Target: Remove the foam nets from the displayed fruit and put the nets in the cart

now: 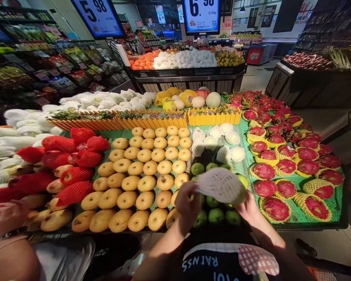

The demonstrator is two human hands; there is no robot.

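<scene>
My left hand (188,200), fingers closed, grips the narrow end of a white foam fruit net (218,182). The net is stretched sideways over a round green fruit (238,195), whose right end shows bare. Cupped around that fruit is my right hand (249,207), its fingers partly hidden behind it. Both hands are above rows of bare green fruits (216,214) on the display. Behind them lie several fruits in white foam nets (232,137). Left of my left hand are rows of round yellow-brown pears (146,183).
At far left, another person's hand (8,218) is beside fruits in red foam nets (76,175). Dragon fruits (286,166) in yellow nets fill the right side. An orange picket-style divider (119,121) runs behind the pears. Price screens (201,15) hang above a further fruit stand (190,72).
</scene>
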